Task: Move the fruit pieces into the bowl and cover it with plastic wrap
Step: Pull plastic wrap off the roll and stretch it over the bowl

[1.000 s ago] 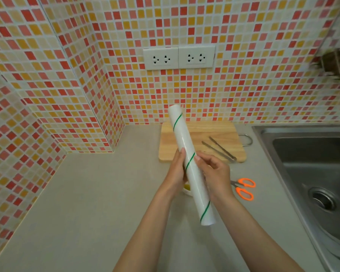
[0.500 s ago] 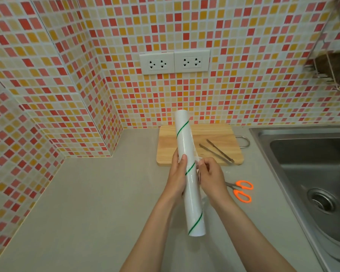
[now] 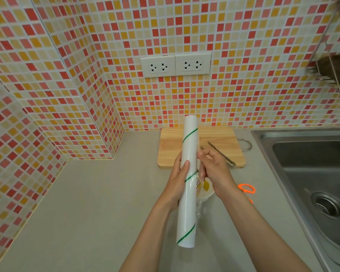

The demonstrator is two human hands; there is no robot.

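Observation:
My left hand (image 3: 180, 181) grips the middle of a white plastic wrap roll (image 3: 188, 203) with green spiral stripes, held nearly upright over the counter. My right hand (image 3: 214, 169) pinches the loose clear film edge (image 3: 197, 181) and holds it a little off the roll's right side. Beneath the hands, mostly hidden, sits a white bowl (image 3: 206, 195) with yellow fruit pieces (image 3: 206, 185) inside.
A wooden cutting board (image 3: 169, 148) lies against the tiled wall, with metal tongs (image 3: 224, 156) on it. Orange-handled scissors (image 3: 246, 188) lie right of the bowl. A steel sink (image 3: 310, 173) fills the right side. Grey counter (image 3: 96, 203) spreads to the left.
The roll has turned more upright and come closer. My right hand has caught the film edge and pulled it slightly away from the roll, uncovering part of the bowl.

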